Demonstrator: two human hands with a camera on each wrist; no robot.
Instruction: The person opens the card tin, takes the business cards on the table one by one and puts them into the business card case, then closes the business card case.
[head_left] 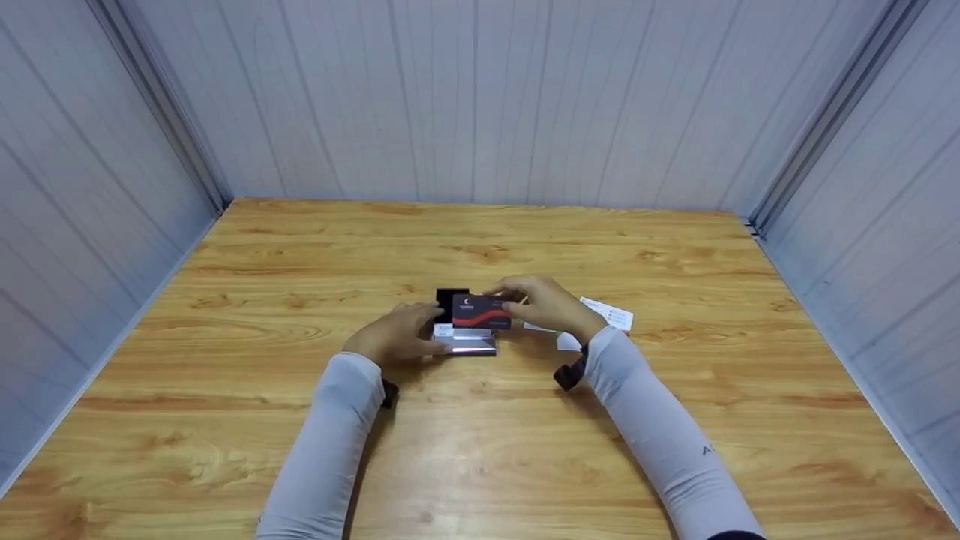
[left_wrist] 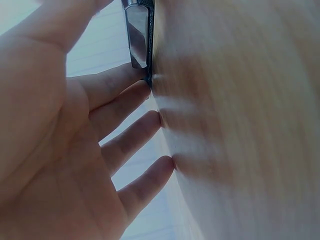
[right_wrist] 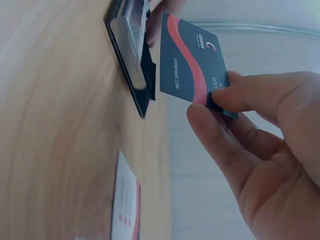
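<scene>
In the head view an opened business card case [head_left: 472, 346], with a shiny metal tray and a dark lid [head_left: 444, 296], lies mid-table. My left hand [head_left: 397, 332] is at its left side, with fairly straight, spread fingers [left_wrist: 131, 137] touching the case edge and the tabletop. The thumb is by the near left corner. Between thumb and fingers, my right hand [head_left: 541, 301] pinches a black business card [head_left: 480, 312] with a red wave. This card is raised and tilted above the case, apart from the tray in the right wrist view.
White cards [head_left: 609, 313] lie on the wooden table [head_left: 480, 465] to the right, partly hidden beneath my right hand and wrist. One card [right_wrist: 125, 205] shows a red edge in the right wrist view. White panel walls [head_left: 480, 105] stand behind and at both sides.
</scene>
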